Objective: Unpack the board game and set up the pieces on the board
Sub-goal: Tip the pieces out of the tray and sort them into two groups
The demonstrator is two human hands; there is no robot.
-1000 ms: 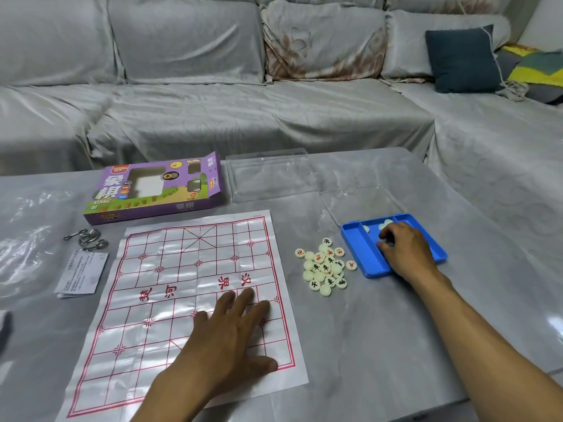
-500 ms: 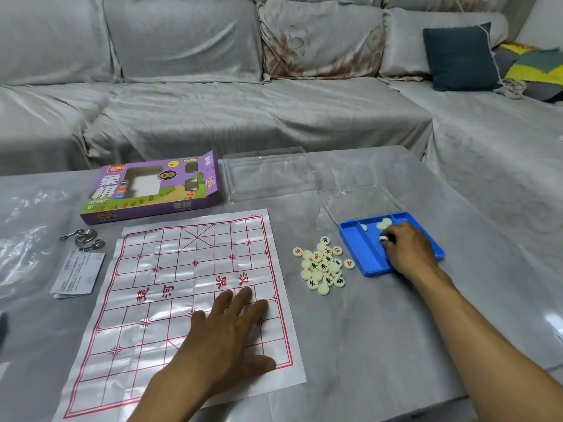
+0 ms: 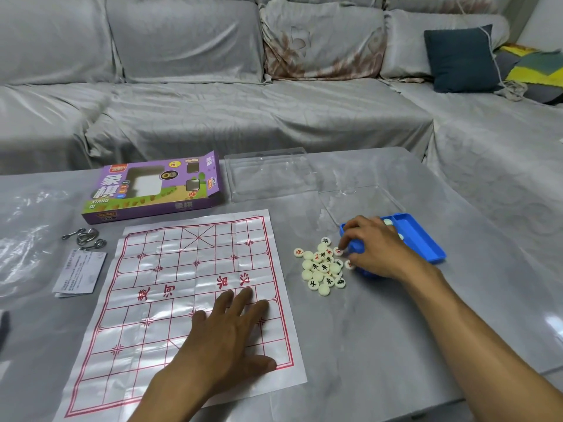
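Curling over the near-left corner of the blue tray [image 3: 426, 239], our right hand [image 3: 377, 248] is reaching its fingertips down to the edge of the pile of xiangqi pieces [image 3: 323, 266]; whether we are pinching a disc or gripping the tray rim we cannot tell, since the fingers are hiding the contact. Our left hand [image 3: 231, 333] is lying flat, fingers straight and slightly spread, pressing the near half of the paper board [image 3: 170, 269] onto the table [image 3: 380, 345].

We are looking at the pieces heaped just beside the board's right edge, between it and the tray, toward the table's right side. A few pale discs are showing inside the tray behind our knuckles.

We are judging the discs to be small, light, hard and smooth, likely to slide or roll on the glossy top, so each is best pinched by its rim between thumb and forefinger. We are judging the board to be thin, creased and glossy, apt to shift, so holding it flat makes sense.

The purple game box [image 3: 155, 190] is lying at the far left.
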